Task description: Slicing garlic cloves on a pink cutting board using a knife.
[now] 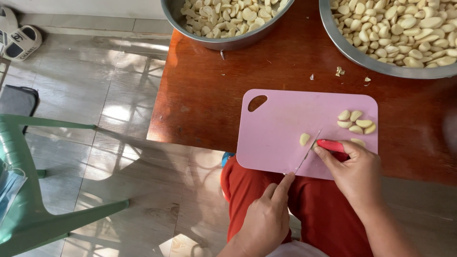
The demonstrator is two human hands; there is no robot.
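Two steel bowls stood at the far edge of the table [204, 95]. The left bowl [223, 43] and the right bowl [376, 66] both held heaps of peeled garlic cloves, pale and tightly packed; both bowls ran out of view at the top. A few bits of garlic skin [339, 71] lay on the wood between the right bowl and a pink cutting board [281, 123].

The board lay at the near table edge, overhanging it slightly, hang-hole at its far left corner. On it: a small cluster of cloves [356, 122] near the right edge, one single clove [304, 139] just left of the knife blade, and one more clove [358, 142] partly hidden behind the right hand.

Right hand [357, 173]: grip closed around the red handle of a small knife [314, 147], blade angled down and left toward the near edge of the board. Left hand [266, 219]: loosely curled, holding nothing, index finger extended and touching the blade near its tip.

Below the table: red trousers [323, 209], tiled floor, a green plastic chair [38, 209] at left, sandals [19, 35] at the far left corner.
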